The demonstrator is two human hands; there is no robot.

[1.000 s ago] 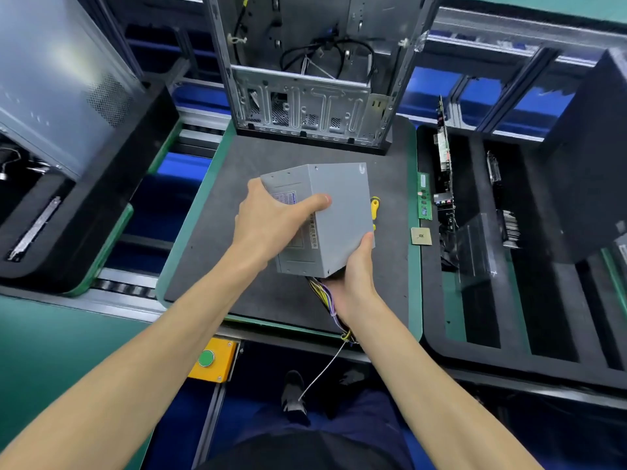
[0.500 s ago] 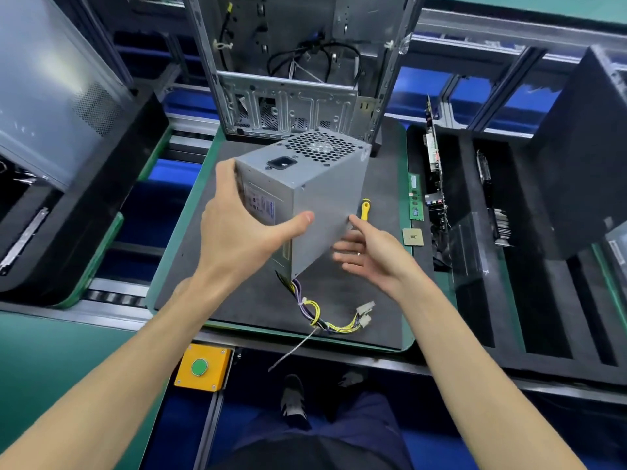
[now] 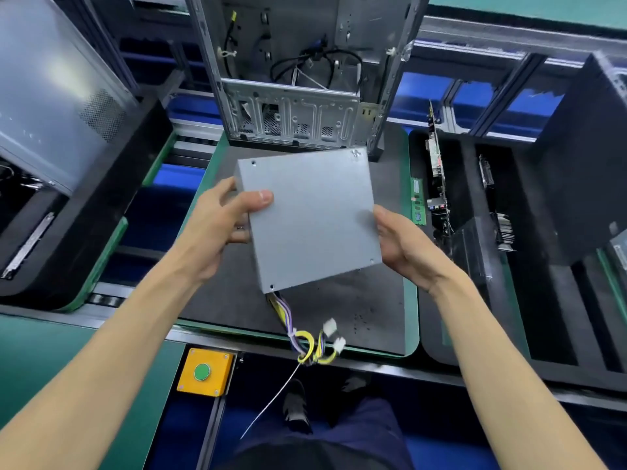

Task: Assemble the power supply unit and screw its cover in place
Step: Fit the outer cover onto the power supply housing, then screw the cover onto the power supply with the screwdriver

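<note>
The left hand (image 3: 217,228) grips the power supply unit (image 3: 308,215), thumb on top; the right hand (image 3: 400,242) cradles its right edge, fingers hidden; the dangling cable bundle (image 3: 305,340) may snag the near mat edge (image 3: 237,329), causing a drop.

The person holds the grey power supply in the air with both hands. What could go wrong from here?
The power supply is held only at its edges by the left hand and right hand, above the mat, so it might slip. Its cable bundle hangs loose below and could snag on the mat's edge or the open computer case during insertion.
</note>
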